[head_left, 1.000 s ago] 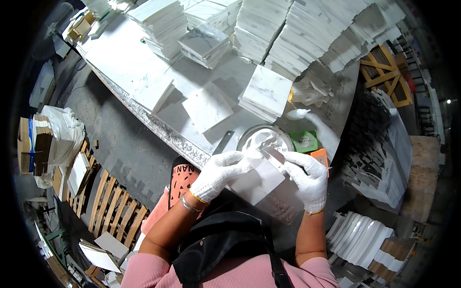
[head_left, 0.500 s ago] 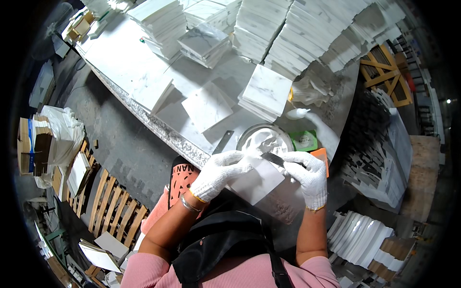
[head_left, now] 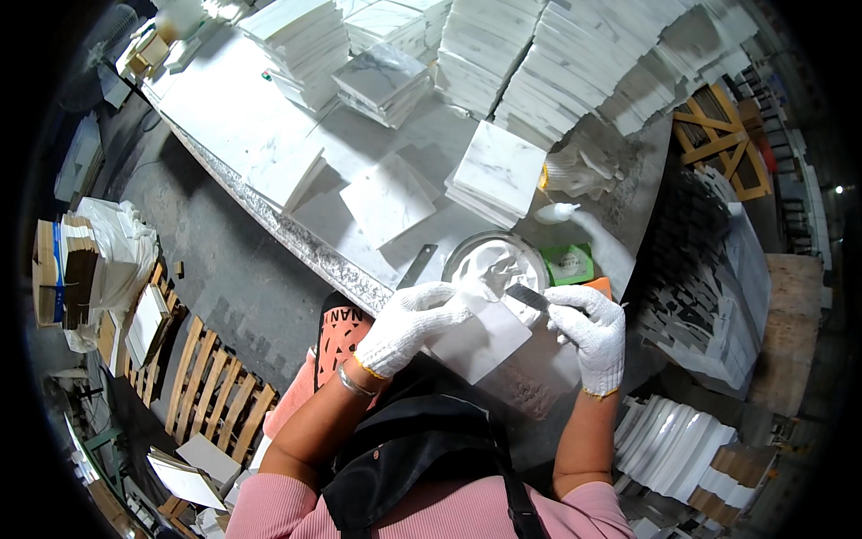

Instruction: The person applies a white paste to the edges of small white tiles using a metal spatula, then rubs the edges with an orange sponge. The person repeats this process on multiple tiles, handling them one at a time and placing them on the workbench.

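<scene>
My left hand (head_left: 406, 329), in a white knit glove, grips a white square tile (head_left: 485, 343) by its left edge, tilted over the table's near edge. My gloved right hand (head_left: 589, 334) pinches a small dark scraper blade (head_left: 526, 297), just above the tile's far right corner. Just beyond the tile sits a round bowl (head_left: 451, 254) of white paste (head_left: 489, 262). To the bowl's left lies a flat grey metal strip (head_left: 418, 267) with a hole near one end. A green packet (head_left: 570, 263) and a partly covered orange item (head_left: 599, 287) lie to its right.
Short tile stacks stand on the stone-topped table, the nearest one (head_left: 499, 169) beyond the bowl. Beside it are a white squeeze bottle (head_left: 557, 213) and a crumpled glove (head_left: 575, 171). Long rows of tiles (head_left: 584, 63) fill the far side. A wooden pallet (head_left: 215, 386) lies on the floor at left.
My right hand has shifted right with the scraper, and the blade's broad face now shows more. The left hand and the tile have stayed in place.
</scene>
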A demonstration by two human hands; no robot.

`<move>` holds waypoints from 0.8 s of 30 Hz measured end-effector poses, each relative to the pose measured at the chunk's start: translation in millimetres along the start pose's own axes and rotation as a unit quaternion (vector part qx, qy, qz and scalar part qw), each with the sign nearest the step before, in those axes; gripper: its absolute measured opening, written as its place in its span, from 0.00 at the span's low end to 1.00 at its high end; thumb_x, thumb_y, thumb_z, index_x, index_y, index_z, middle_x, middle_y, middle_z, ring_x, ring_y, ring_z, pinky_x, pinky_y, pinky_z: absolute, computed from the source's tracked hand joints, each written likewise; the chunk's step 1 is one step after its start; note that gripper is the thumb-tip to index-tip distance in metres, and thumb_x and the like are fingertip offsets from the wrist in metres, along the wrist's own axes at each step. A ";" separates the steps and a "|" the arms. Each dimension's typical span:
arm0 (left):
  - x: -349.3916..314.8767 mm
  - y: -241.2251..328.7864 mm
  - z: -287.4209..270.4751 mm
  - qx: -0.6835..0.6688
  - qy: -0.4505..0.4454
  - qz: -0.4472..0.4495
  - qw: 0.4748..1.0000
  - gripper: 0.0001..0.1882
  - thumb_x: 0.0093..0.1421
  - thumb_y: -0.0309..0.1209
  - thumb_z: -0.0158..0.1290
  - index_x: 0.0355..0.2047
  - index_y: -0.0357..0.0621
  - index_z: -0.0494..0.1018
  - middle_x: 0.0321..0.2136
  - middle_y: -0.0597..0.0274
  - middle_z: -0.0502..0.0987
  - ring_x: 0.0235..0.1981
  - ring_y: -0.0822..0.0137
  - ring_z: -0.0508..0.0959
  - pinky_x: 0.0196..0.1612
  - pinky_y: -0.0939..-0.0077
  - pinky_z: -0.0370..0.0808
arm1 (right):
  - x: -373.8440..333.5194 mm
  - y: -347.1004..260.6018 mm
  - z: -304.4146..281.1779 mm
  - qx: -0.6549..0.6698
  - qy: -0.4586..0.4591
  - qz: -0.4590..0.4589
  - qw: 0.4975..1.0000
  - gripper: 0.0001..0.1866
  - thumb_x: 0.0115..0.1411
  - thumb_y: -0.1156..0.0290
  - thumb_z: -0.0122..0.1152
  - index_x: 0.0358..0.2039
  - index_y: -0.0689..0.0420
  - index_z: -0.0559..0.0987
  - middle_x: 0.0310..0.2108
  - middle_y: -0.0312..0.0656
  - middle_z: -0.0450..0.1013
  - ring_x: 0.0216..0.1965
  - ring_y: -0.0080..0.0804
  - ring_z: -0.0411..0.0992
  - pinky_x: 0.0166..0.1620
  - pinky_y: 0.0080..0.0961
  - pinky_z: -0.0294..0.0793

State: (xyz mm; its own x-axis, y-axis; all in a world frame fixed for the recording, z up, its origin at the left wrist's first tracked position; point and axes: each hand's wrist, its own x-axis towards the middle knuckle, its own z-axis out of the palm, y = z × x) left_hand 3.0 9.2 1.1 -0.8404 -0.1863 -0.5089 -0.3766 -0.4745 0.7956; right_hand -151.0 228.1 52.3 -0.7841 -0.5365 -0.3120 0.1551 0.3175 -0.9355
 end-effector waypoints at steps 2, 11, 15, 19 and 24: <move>0.0 -2.0 0.6 -0.004 0.005 0.012 1.000 0.22 0.61 0.36 0.65 0.51 0.34 0.79 0.39 0.67 0.81 0.39 0.77 0.75 0.45 0.81 0.73 | 2.2 -1.5 3.1 0.007 -0.015 -0.004 1.000 0.12 0.59 0.80 0.64 0.43 0.63 0.85 0.33 0.37 0.81 0.30 0.17 0.77 0.30 0.14 0.73; 2.0 -2.0 1.6 -0.009 0.001 -0.003 1.000 0.21 0.61 0.34 0.64 0.51 0.35 0.79 0.39 0.68 0.81 0.39 0.76 0.75 0.46 0.80 0.72 | 23.1 49.6 -6.4 -0.243 0.012 -0.151 0.958 0.13 0.60 0.74 0.66 0.46 0.60 0.84 0.36 0.42 0.83 0.32 0.26 0.79 0.38 0.22 0.77; 0.2 -1.6 0.1 -0.001 0.001 -0.004 1.000 0.20 0.61 0.34 0.63 0.51 0.35 0.79 0.39 0.69 0.80 0.39 0.77 0.75 0.46 0.81 0.72 | 30.9 11.5 -12.4 -0.322 0.055 -0.090 0.941 0.25 0.57 0.58 0.72 0.53 0.55 0.82 0.40 0.44 0.80 0.37 0.33 0.79 0.43 0.27 0.78; 1.6 -0.3 0.9 0.010 -0.009 0.019 1.000 0.20 0.61 0.34 0.63 0.50 0.35 0.79 0.38 0.69 0.80 0.39 0.77 0.75 0.45 0.81 0.72 | 76.8 9.7 -34.6 -0.351 0.194 -0.251 0.881 0.28 0.54 0.57 0.74 0.53 0.54 0.80 0.48 0.46 0.77 0.48 0.42 0.77 0.51 0.35 0.77; 1.7 -1.8 2.1 0.015 -0.002 0.028 0.999 0.19 0.61 0.34 0.64 0.49 0.35 0.80 0.38 0.69 0.80 0.39 0.78 0.74 0.44 0.82 0.71 | 128.3 16.8 -30.0 -0.492 0.109 -0.210 0.838 0.26 0.50 0.62 0.73 0.50 0.54 0.82 0.56 0.45 0.75 0.56 0.47 0.73 0.59 0.40 0.73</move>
State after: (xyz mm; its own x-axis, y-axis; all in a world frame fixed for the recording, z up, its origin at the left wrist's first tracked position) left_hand 1.4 11.6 -0.5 -0.8622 -0.2079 -0.4619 -0.3407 -0.4368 0.8325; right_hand -267.0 188.0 1.6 -0.7534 -0.6406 0.1481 -0.6481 0.6855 -0.3317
